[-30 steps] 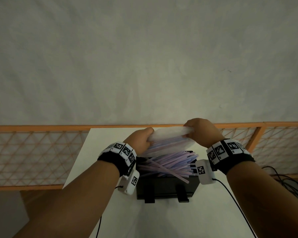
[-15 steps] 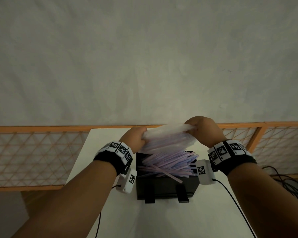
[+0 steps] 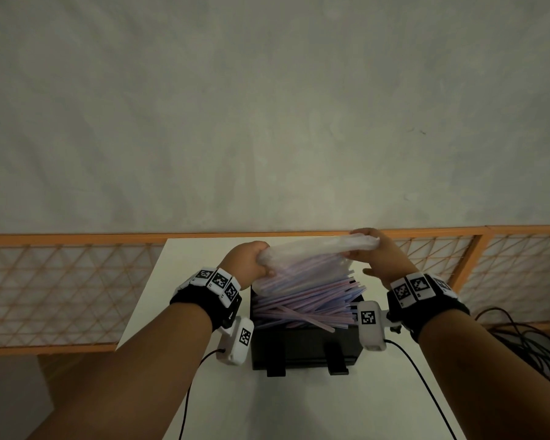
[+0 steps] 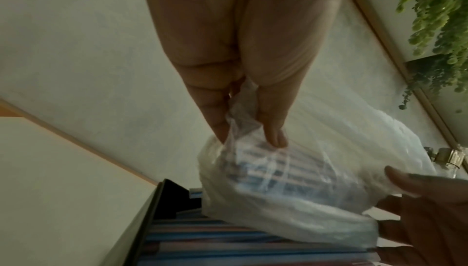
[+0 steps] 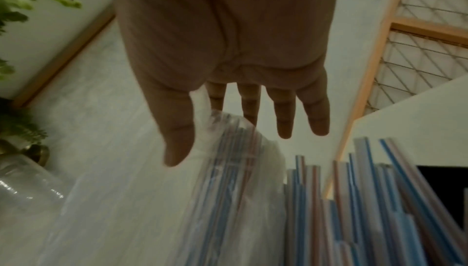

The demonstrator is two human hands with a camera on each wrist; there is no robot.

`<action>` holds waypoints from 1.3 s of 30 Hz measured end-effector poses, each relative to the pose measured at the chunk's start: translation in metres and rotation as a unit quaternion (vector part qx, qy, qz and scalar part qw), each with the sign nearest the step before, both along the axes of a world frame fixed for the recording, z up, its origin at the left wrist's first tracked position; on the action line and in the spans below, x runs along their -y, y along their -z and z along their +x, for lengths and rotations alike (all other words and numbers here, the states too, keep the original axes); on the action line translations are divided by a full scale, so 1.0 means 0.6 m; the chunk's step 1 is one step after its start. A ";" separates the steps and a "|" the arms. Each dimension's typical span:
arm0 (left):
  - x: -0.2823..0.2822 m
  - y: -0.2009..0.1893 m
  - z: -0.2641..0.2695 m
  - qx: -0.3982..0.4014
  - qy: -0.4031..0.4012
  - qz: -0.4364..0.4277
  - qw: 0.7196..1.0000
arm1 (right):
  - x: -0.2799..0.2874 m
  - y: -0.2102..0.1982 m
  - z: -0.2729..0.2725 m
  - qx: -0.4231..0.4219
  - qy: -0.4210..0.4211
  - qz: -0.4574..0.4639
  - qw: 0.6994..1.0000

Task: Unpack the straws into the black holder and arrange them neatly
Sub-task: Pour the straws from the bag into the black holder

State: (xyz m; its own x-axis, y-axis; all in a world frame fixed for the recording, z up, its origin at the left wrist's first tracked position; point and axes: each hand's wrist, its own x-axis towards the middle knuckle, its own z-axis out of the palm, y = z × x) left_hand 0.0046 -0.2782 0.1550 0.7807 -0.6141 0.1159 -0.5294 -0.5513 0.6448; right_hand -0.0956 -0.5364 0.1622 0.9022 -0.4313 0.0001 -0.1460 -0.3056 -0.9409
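A black holder [image 3: 305,347] stands on the white table [image 3: 299,408], heaped with striped straws [image 3: 302,300] lying crosswise; one pokes out over its front. Above it a clear plastic bag [image 3: 311,249] with straws still inside hangs tilted, its right end higher. My left hand [image 3: 251,260] pinches the bag's bunched left end, plain in the left wrist view [image 4: 250,130]. My right hand [image 3: 375,252] is at the bag's right end. In the right wrist view that hand [image 5: 228,146] has straight, spread fingers, and the bag [image 5: 228,190] rises between thumb and index finger.
An orange lattice fence [image 3: 61,290] runs behind the table under a grey wall. Black cables [image 3: 527,341] lie on the floor to the right. The wrist views show green plants [image 4: 443,10] and a glass jar [image 5: 25,180] beyond the bag.
Both hands lifted the bag, its right end rising higher. More straws have slid out into the holder. My right hand's fingers have loosened from a grip to straight.
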 end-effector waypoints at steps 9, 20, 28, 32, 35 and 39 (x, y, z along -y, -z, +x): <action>-0.001 0.001 0.002 0.009 -0.011 0.086 0.996 | -0.005 -0.011 0.006 -0.052 0.040 -0.349 0.935; -0.002 0.008 0.001 -0.030 -0.039 0.028 0.998 | -0.005 0.018 0.021 -0.057 0.023 -0.169 0.984; -0.004 0.000 0.009 0.033 -0.026 0.038 0.998 | -0.022 -0.015 -0.005 0.021 0.125 -0.125 0.984; -0.005 -0.004 0.011 0.028 -0.057 0.047 0.997 | -0.030 -0.027 -0.006 0.035 0.100 -0.152 0.983; -0.006 -0.003 0.012 0.018 -0.068 0.043 0.997 | -0.029 -0.024 -0.003 0.025 0.091 -0.168 0.981; -0.002 -0.006 0.011 0.039 -0.087 0.056 0.994 | -0.026 -0.029 -0.005 -0.007 0.106 -0.227 0.968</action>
State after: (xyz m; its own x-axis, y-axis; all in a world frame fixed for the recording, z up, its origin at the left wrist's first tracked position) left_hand 0.0112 -0.2770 0.1585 0.8678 -0.4823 0.1198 -0.4657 -0.7050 0.5349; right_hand -0.0988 -0.5208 0.1797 0.7949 -0.5650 0.2210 -0.2627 -0.6489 -0.7141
